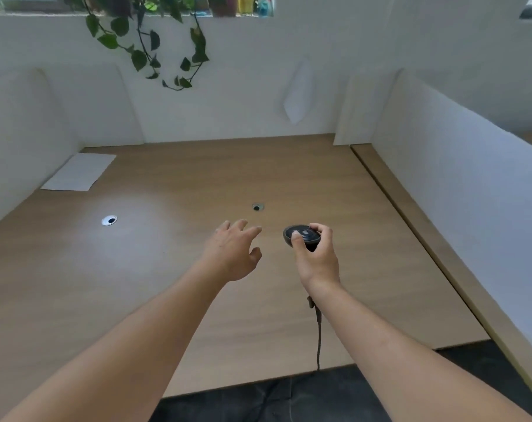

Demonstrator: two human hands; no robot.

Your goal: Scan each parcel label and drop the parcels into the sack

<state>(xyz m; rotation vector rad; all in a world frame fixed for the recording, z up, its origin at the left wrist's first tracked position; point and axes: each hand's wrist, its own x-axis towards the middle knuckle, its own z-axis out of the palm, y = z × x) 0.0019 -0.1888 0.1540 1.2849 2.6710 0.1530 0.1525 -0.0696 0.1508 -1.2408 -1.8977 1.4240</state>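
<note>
Gripping scanner (302, 236): right hand (314, 257) | left hand (232, 254) fingers spread | cable (318, 336) end hidden

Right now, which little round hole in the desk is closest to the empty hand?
The darker grommet hole, just beyond the left hand's fingertips. The other one, the white-ringed hole, sits far off to the left, nearer the sheet of paper.

The scene is lit evenly by soft daylight, admitted through a window strip (167, 4) along the top edge. A pale round patch of glare is seen on the desk (197, 178) at left, around a shiny grommet (109, 220). Only faint shadows are cast beneath the hands. Straight edges are bowed by wide-angle distortion toward the borders, and the forearms are stretched. The whole picture is rendered slightly soft, with fine detail smeared.
</note>
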